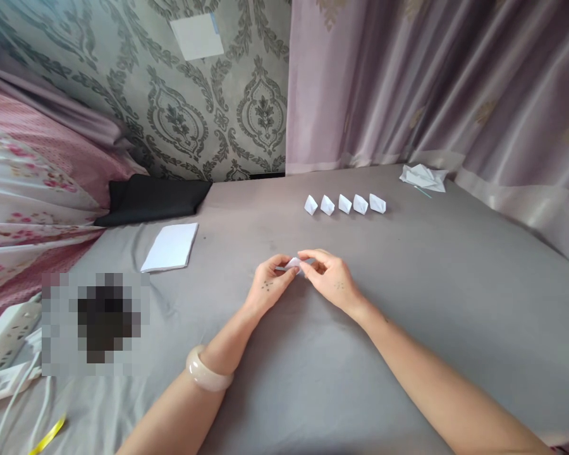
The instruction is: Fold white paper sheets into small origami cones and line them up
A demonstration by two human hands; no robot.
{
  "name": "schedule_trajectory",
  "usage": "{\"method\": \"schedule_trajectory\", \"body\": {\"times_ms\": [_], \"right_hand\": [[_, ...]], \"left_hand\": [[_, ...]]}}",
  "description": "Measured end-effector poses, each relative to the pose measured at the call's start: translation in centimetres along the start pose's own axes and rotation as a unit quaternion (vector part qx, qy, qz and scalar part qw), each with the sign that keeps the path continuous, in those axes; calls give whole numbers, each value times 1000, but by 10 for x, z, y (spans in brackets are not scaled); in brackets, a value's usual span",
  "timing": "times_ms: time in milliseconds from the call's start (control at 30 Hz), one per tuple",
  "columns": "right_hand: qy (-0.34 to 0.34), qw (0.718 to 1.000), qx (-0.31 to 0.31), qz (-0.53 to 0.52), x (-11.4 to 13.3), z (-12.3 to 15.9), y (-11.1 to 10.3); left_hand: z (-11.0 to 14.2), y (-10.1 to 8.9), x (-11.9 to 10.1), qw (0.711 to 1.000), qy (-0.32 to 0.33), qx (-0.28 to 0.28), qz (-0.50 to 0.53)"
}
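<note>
A small piece of folded white paper is pinched between both hands above the grey sheet. My left hand grips it from the left, thumb and fingers closed on its edge. From the other side, my right hand holds it between thumb and bent fingertips. Fingers cover much of the paper, so its full shape is hidden. Beyond the hands, several folded white paper pieces stand in a row, each with a pointed, faceted form.
A stack of white paper lies at left, near a folded black cloth. White paper scraps rest at the back right by the curtain. Power strips with cables and a yellow strip are at lower left.
</note>
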State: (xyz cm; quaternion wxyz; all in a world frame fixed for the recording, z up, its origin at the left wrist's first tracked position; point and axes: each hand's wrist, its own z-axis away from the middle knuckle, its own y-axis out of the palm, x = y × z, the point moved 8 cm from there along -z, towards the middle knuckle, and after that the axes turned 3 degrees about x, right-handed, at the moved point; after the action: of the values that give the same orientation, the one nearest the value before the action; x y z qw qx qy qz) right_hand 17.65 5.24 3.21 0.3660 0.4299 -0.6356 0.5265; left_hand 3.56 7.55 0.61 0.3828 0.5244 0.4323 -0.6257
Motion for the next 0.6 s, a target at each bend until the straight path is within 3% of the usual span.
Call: {"method": "schedule_trajectory", "body": {"times_ms": [133,333,600], "right_hand": [[-67,996,-9,51,11,3,6],[-64,993,-12,96,7,4,6],[-92,988,-17,122,13,6,7]], "left_hand": [[2,4,-9,998,35,-4,-54],[7,1,-31,974,156,-57,-156],[9,7,-35,956,196,-45,-216]]}}
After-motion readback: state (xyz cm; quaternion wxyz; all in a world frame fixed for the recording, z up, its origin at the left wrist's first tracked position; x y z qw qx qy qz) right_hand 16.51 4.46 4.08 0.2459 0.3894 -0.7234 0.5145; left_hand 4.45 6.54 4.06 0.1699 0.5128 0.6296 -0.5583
